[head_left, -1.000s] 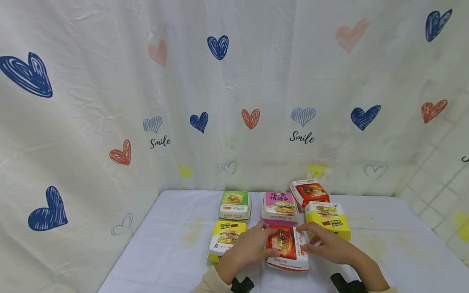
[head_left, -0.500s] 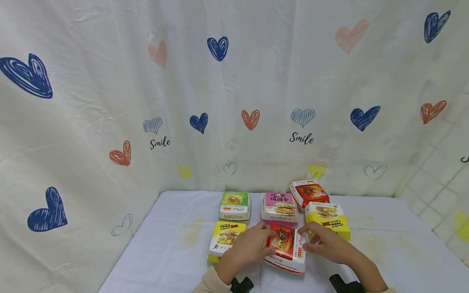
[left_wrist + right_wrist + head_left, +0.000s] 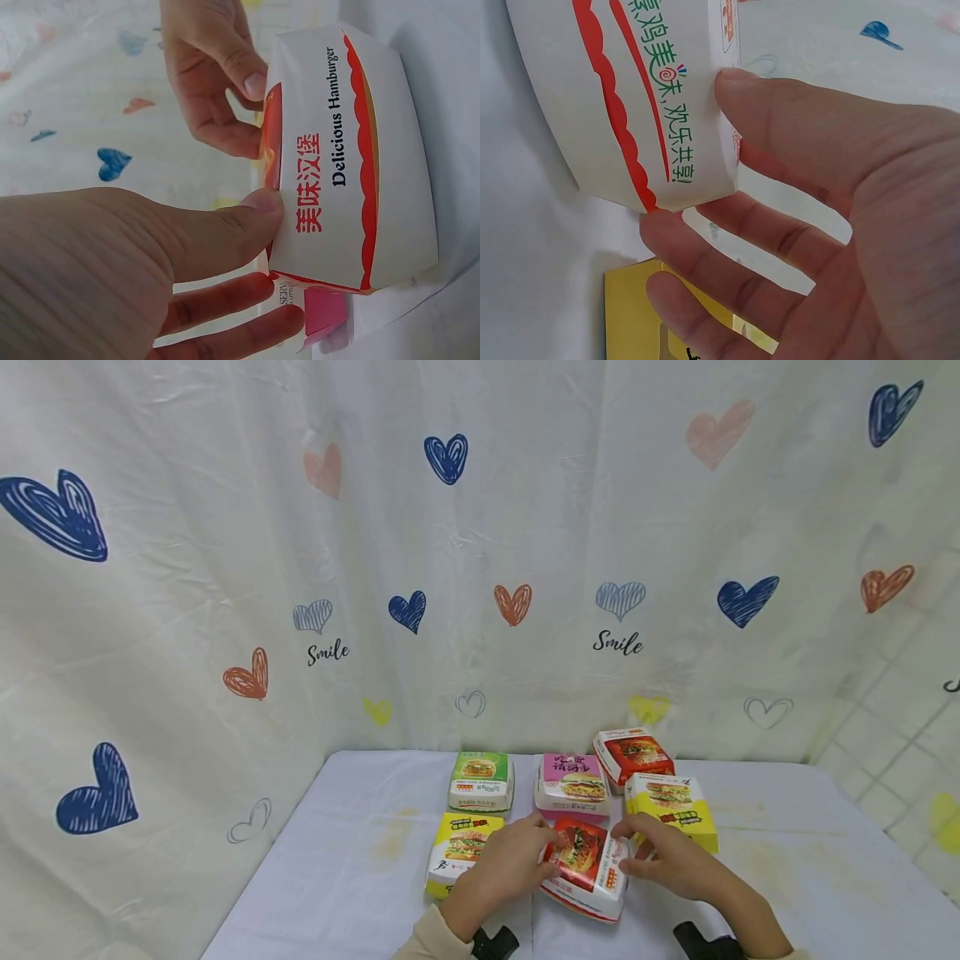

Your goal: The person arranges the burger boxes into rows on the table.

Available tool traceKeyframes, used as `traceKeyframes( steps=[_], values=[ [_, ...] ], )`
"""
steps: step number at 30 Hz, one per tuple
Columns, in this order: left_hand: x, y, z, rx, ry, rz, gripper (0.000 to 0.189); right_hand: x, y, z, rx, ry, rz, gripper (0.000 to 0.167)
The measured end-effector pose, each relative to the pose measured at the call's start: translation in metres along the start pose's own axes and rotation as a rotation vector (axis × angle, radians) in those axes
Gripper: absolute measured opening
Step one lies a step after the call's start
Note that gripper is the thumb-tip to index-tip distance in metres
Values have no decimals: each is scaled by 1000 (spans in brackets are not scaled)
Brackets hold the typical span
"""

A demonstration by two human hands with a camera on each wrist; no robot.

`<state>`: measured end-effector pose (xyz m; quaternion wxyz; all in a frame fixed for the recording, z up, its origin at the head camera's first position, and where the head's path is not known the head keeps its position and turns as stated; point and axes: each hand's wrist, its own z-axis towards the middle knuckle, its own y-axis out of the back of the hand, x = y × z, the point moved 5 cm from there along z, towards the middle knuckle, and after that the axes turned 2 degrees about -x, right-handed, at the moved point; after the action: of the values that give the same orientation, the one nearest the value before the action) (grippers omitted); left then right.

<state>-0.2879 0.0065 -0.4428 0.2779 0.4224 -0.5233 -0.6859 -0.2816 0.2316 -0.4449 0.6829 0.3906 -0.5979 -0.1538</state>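
Hands (L (image 3: 506,856), R (image 3: 671,860)) gripping red/wht box (image 3: 588,864), side lbl (image 3: 337,116) "Delicious Hamburger"; curtain (image 3: 540,527) reads "Smile".

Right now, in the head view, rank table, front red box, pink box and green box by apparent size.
Table
Front red box
Pink box and green box: too alike to rank

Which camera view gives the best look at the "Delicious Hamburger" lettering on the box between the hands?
The left wrist view: the lettering is large and readable on the box. In the head view it is too small to read; the right wrist view shows another side, with green characters.
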Motion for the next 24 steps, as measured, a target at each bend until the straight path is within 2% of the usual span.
traceKeyframes(
  steps=[10, 24],
  values=[
    [2, 0, 1, -26, -1, -16, 24, 2, 0, -1, 0, -11, -14, 52],
    [1, 3, -1, -51, -11, 12, 21, 2, 0, -1, -11, -13, -35, 42]
  ],
)
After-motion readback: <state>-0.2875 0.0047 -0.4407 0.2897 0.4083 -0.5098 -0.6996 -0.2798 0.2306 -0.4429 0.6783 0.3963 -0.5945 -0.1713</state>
